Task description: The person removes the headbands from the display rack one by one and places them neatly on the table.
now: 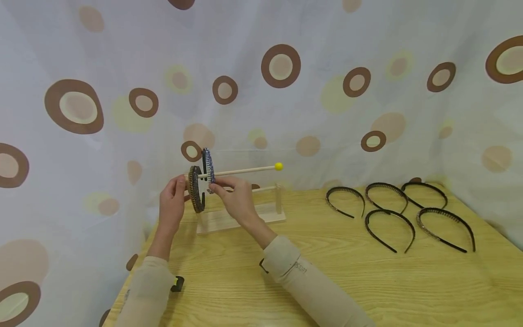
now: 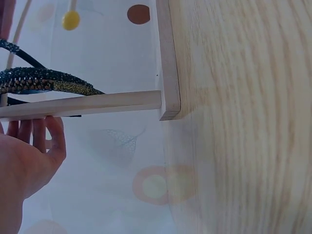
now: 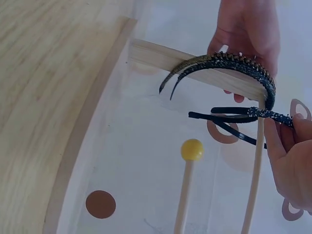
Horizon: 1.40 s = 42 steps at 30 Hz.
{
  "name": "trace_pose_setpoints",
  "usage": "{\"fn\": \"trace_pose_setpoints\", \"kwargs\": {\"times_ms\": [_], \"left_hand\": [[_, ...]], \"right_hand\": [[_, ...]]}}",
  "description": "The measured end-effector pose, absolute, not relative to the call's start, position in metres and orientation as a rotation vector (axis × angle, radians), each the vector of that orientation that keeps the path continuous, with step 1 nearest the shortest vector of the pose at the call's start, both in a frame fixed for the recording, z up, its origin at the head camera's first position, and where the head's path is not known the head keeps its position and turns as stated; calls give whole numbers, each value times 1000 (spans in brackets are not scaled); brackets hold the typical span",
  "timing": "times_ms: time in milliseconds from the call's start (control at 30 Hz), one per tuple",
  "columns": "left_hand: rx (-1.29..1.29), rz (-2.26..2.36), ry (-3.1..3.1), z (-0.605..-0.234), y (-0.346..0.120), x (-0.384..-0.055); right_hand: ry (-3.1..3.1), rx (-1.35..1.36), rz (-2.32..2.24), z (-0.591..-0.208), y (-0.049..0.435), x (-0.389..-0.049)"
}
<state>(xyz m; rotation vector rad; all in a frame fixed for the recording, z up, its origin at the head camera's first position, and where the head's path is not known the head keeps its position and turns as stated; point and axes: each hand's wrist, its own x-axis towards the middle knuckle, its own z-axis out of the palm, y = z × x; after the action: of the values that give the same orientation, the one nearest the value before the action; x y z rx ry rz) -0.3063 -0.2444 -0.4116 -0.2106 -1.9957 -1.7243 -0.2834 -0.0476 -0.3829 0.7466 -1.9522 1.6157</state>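
Observation:
My left hand (image 1: 171, 202) grips the upright wooden post (image 2: 122, 101) of a stand, fingers behind it. From the post's top a thin wooden rod (image 1: 249, 170) with a yellow ball tip (image 1: 278, 166) extends rightward. Dark beaded headbands (image 1: 195, 190) hang on the rod close to the post; the right wrist view shows two headbands (image 3: 214, 62) side by side. My right hand (image 1: 239, 197) pinches a glittery blue headband (image 1: 209, 163) at one side, with the rod passing through its arch. In the right wrist view its black ends (image 3: 197, 115) point away from that hand.
Several dark toothed headbands (image 1: 390, 212) lie on the right of the wooden table (image 1: 327, 281). The stand's flat base (image 1: 241, 221) rests near the back edge. A second rod (image 3: 184, 200) has its own yellow ball (image 3: 192, 149). Patterned curtain (image 1: 310, 113) surrounds the table.

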Motion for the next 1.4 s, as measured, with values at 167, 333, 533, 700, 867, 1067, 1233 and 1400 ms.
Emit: {"fn": "trace_pose_setpoints", "kwargs": {"times_ms": [167,333,533,700,867,1067,1233,1400], "left_hand": [[-213,-1713,-1993,-412,-245,-305],[-226,-1706,-1993,-412,-245,-305],[-231,-1729,-1991,-411,-245,-304],[-219,-1723,-2010,-412,-245,-303],[-226,-1708,-2018,-412,-244,-303],[-224,-1712,-2026,-410,-244,-300],[-228,-1716,-2021,-410,-244,-300],[-222,-1718,-2017,-410,-244,-301]], "right_hand": [[-1868,730,1623,-374,-41,-282],[-1798,718,1592,-365,-30,-281],[-1761,709,1571,-355,-9,-278],[-1778,719,1585,-351,9,-274],[-1768,796,1633,-348,25,-267],[-1789,780,1542,-343,42,-262],[-1877,738,1456,-338,62,-256],[-1876,818,1504,-337,86,-249]]}}
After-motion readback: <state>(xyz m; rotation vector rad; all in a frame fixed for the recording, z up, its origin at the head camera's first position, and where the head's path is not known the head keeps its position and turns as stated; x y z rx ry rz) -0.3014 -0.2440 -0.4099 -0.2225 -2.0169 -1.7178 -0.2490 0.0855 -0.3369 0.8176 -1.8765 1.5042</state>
